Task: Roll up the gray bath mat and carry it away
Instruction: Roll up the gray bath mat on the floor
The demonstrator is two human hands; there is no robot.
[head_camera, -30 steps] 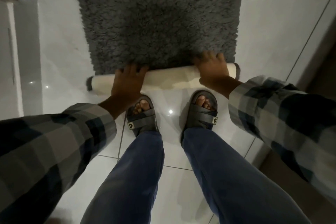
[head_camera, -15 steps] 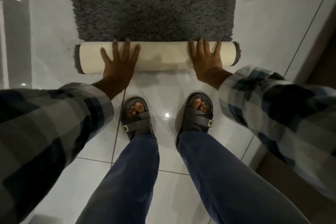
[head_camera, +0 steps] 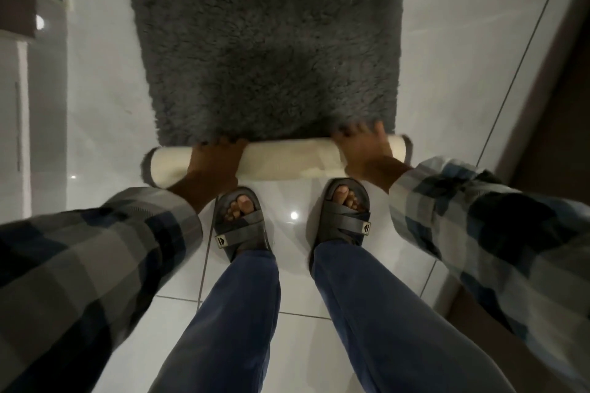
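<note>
The gray shaggy bath mat lies flat on the white tiled floor ahead of me. Its near end is rolled into a tube with the cream backing facing out. My left hand is curled over the left part of the roll, fingertips at the seam where roll meets pile. My right hand is curled over the right part the same way. Both hands are motion-blurred. The ends of the roll stick out past each hand.
My two feet in dark sandals stand just behind the roll. A white cabinet stands at the left. A dark door or wall edge runs along the right. Glossy tile flanks the mat.
Half a second ago both hands lay flat with spread fingers on top of the roll. Now the fingers are curled over its far side, and the view has shifted closer.
</note>
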